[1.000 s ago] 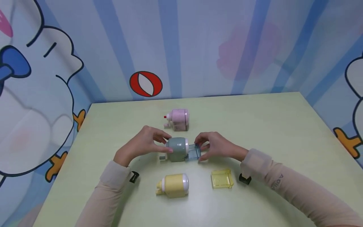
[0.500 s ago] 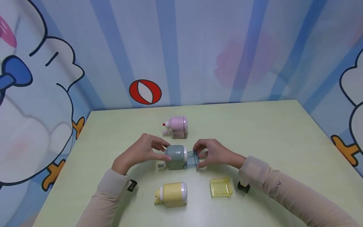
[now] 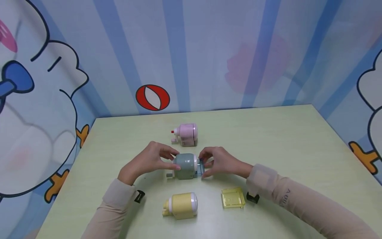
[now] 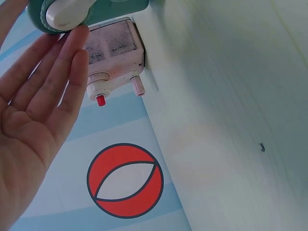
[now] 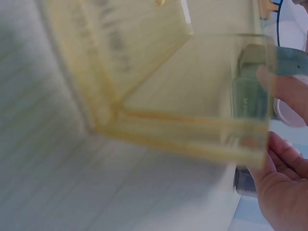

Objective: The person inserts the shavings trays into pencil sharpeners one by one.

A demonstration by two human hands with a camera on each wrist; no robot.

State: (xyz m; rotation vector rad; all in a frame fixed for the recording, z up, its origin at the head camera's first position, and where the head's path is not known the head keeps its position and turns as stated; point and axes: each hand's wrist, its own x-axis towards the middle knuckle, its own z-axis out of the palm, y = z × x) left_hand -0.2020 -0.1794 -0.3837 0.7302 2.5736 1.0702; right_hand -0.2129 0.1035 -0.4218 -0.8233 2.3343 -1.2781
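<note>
Mid-table, the blue drawer (image 3: 200,167) has slid almost fully into the grey-green sharpener (image 3: 185,165) versus a second ago; right hand (image 3: 219,162) pinches it with curled fingers, left hand (image 3: 147,160) grips the body steady. Seating looks nearly done, judging by the sliver left showing

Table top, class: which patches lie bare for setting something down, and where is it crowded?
Bare: the table right of the right hand, and its far left corner behind the left hand. Crowded: the middle column, pink sharpener, green sharpener, yellow sharpener, yellow tray.
</note>
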